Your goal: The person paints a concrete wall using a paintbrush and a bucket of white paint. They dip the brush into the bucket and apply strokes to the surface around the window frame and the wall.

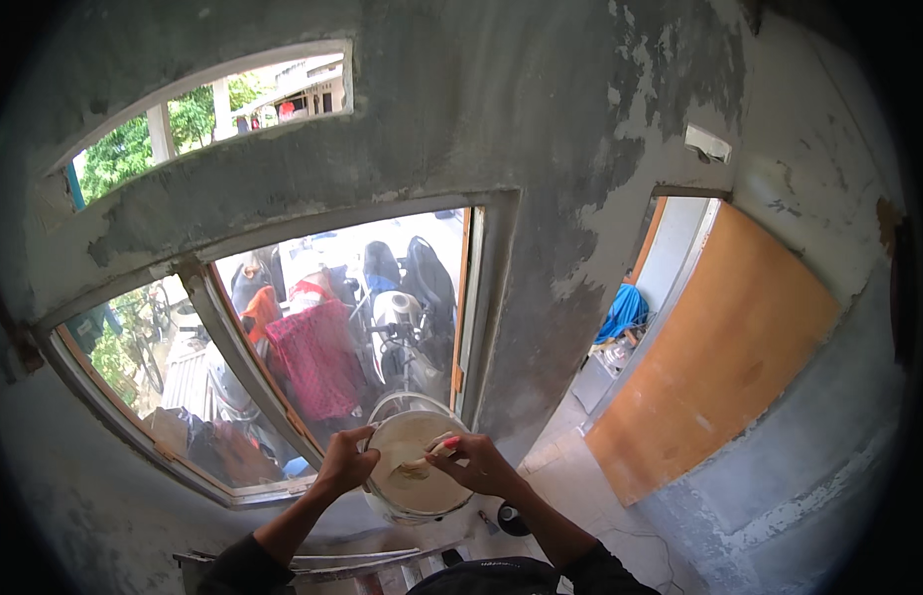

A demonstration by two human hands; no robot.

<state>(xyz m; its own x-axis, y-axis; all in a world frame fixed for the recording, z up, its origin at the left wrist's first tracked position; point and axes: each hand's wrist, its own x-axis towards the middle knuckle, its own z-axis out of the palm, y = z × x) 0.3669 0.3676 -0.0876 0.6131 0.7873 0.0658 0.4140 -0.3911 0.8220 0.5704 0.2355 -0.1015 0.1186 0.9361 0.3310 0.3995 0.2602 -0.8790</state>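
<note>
A white bucket (390,498) in front of me holds cream-coloured paint or a similar coating. My left hand (350,462) grips the bucket's left rim, thumb on the near side. In my right hand (469,465) is a paintbrush (430,455), held by its pale handle over the bucket's right half. The brush's bristles point down and left, at the surface of the coating. A red spot marks a finger of my right hand. The bucket's wire handle (402,396) rises along its far side. What supports the bucket is hidden.
Beyond the bucket is a window (402,223) with motorcycles (398,320) behind it. The plastered wall (446,97) is patchy grey. At right an orange-brown door (729,349) stands ajar. Below me are ladder-like rungs (409,573) and a round black object (513,519) on the floor.
</note>
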